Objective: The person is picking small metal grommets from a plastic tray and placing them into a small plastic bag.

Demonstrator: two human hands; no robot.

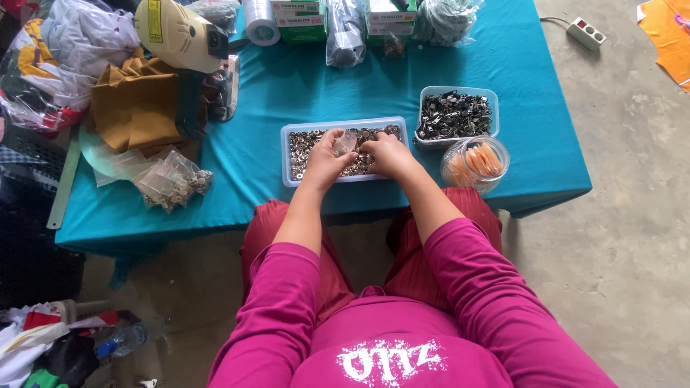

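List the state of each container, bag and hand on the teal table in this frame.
Left hand: over the long tray, pinching a small clear bag.
Right hand: over the same tray, at the bag.
Long tray: lidless, full of small metal rings.
Square tub: lidless, full of dark metal clips.
Round jar: lidless, holding orange pieces.
Packed bags: lying in a heap.

Bright magenta long-sleeved knit top, sleeves pushed up, ending short of turquoise cloth-covered table (503, 108). White cracked print across chest, below table's near edge. Dark red ribbed trousers over both knees, partly under table's near edge. Left hand (327, 154) and right hand (388, 152) bare, no rings or watch visible.
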